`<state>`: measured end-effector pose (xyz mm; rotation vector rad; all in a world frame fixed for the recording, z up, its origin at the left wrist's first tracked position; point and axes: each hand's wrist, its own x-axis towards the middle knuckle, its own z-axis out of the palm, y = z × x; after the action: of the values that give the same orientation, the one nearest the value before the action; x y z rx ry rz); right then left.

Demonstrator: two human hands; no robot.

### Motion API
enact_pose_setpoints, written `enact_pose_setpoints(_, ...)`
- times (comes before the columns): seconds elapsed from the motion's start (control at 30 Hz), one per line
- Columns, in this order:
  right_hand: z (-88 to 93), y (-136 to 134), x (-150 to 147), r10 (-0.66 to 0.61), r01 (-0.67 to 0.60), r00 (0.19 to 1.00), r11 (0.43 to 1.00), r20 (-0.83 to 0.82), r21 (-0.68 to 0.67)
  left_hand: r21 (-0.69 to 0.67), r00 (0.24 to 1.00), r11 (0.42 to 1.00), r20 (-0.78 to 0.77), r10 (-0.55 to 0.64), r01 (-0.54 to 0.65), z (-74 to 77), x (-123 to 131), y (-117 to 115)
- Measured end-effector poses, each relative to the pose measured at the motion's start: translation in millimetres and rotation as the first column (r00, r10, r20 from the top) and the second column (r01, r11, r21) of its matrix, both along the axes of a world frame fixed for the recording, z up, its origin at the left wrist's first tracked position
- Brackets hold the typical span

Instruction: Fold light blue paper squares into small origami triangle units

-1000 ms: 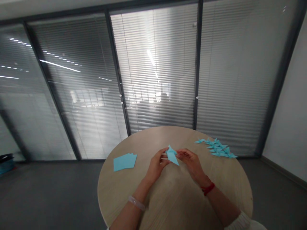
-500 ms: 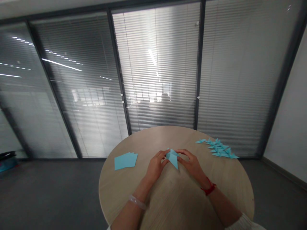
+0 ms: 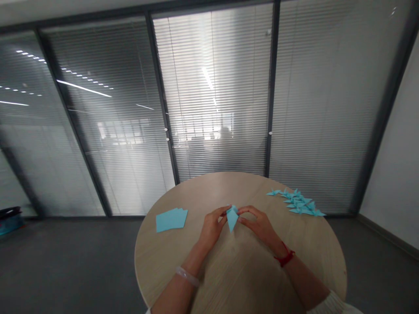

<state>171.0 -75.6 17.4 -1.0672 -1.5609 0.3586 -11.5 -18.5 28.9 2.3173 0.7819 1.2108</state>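
Note:
A partly folded sheet of blue origami paper [image 3: 232, 219] is held between both hands over the middle of the table, its pointed end toward me. My left hand [image 3: 212, 224] pinches its left edge between thumb and fingers. On the opposite edge, the thumb and index finger of my right hand [image 3: 259, 223] close on the paper. Several flat blue sheets [image 3: 171, 220] lie in a loose stack left of my left hand. Beyond my right hand, several folded blue paper cranes [image 3: 299, 203] sit in a cluster.
The round wooden table [image 3: 225, 283] stands before a glass partition with blinds [image 3: 216, 87]. A white wall [image 3: 396, 174] rises on the right. On the dark floor at far left is a blue and black object [image 3: 11, 221], cut off by the frame edge.
The folded paper has become narrower, its sides drawn inward, and its point has swung left. My right hand's fingers have moved slightly left with it.

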Motion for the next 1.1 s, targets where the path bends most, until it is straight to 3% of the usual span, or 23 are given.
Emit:
enact_pose_setpoints(0.13, 2.5, -2.5, -1.7, 0.054, -0.054, 0.999, 0.998, 0.002, 0.016, -0.008, 1.0, 1.0, 0.008, -0.003, 0.003, 0.6, 0.8, -1.1)
enact_pose_setpoints(0.33, -0.7, 0.8, -1.9, -0.016, 0.015, 1.0, 0.997, 0.012, 0.074, 0.083, 0.998, 0.996, -0.047, -0.033, 0.037, 0.9, 1.2, -2.7)
enact_pose_setpoints(0.53, -3.5, 2.4, -3.5, 0.002, -0.008, 0.998, 0.996, 0.067, 0.088, 0.108, 0.999, 0.994, -0.014, -0.035, 0.037, 2.0, 2.1, -4.4)
enact_pose_setpoints(0.8, 0.9, -2.2, -5.2, -0.037, 0.028, 0.997, 0.991, 0.07, 0.134, 0.133, 0.998, 0.991, 0.061, 0.027, -0.034, 3.0, 4.2, -4.2)
enact_pose_setpoints(0.97, -0.4, -1.0, -3.8, -0.02, 0.008, 0.996, 0.988, 0.081, 0.152, 0.033, 0.994, 0.996, 0.075, -0.079, 0.077, 3.1, 4.7, -3.6)
enact_pose_setpoints(1.1, -3.1, 0.5, -2.9, -0.043, 0.034, 0.998, 0.989, 0.054, 0.143, -0.078, 0.996, 0.993, 0.037, -0.081, 0.084, 3.1, 5.6, -4.2)
